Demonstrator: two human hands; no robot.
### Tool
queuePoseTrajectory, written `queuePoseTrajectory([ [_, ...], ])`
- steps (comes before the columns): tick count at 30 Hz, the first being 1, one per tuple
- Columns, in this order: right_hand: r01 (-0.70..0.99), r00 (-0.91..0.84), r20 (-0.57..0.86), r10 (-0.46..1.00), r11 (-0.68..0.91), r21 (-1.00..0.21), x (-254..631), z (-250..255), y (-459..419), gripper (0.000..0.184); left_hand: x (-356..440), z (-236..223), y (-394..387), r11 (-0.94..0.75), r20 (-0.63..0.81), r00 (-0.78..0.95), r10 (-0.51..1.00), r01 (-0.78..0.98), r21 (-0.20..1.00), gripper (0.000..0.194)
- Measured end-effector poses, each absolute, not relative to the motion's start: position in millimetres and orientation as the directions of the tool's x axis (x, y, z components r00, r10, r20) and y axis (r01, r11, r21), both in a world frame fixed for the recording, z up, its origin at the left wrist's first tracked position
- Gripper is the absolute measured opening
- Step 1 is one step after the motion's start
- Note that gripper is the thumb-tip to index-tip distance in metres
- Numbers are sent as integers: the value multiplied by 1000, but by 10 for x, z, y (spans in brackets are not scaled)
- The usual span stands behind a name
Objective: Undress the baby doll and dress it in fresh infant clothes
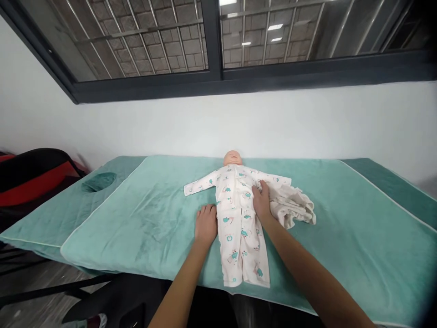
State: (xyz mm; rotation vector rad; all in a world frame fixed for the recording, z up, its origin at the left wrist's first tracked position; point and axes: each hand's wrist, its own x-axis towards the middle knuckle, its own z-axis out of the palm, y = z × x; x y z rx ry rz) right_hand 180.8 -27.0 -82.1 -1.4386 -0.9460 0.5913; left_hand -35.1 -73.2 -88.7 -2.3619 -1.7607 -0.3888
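Note:
A baby doll (232,157) lies on its back with its head toward the wall. It wears a white long-sleeved outfit (235,218) with teal and pink prints, and both sleeves are spread to the sides. My left hand (206,224) lies on the bed against the outfit's left edge at waist height, fingers stretched out. On the other side, my right hand (261,201) touches the outfit's right edge at the torso, thumb and fingers apart. Beside that hand is a crumpled heap of off-white cloth (293,205), partly under the right sleeve.
A teal velvet cover (143,214) spreads over the bed, which has a round hole (99,181) at its left end. A white wall (164,127) and a dark-framed window (215,77) stand behind. A red and black chair (37,182) is at left.

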Motion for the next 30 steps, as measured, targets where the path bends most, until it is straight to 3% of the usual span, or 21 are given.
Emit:
queuePoseTrajectory([
  [2, 360, 478, 318, 819, 148, -921, 2032, -910, -160, 56, -340, -917, -801, -274, 309, 247, 919, 960, 49, 27],
  [5, 661, 288, 547, 786, 250, -708, 2303, -1006, -127, 50, -314, -981, -970, -256, 347, 200, 916, 959, 123, 32],
  [8, 762, 257, 583, 771, 210, -613, 2414, -1058, -137, 48, -315, -1044, -1187, -291, 370, 216, 903, 943, 159, 38],
  [12, 781, 283, 560, 779, 152, -606, 2385, -1065, -145, 49, -346, -1077, -1435, -354, 331, 290, 898, 923, 152, 45],
  [17, 651, 354, 460, 815, 138, -746, 2353, -1019, -173, 47, -338, -1079, -1641, -366, 286, 321, 903, 923, 120, 57],
  [23, 616, 341, 446, 828, 161, -771, 2363, -1027, -192, 46, -308, -1201, -2034, -338, 277, 289, 916, 930, 148, 73],
  [30, 609, 299, 451, 841, 195, -769, 2370, -1032, -202, 42, -372, -1198, -2024, -372, 243, 334, 911, 919, 129, 68],
])
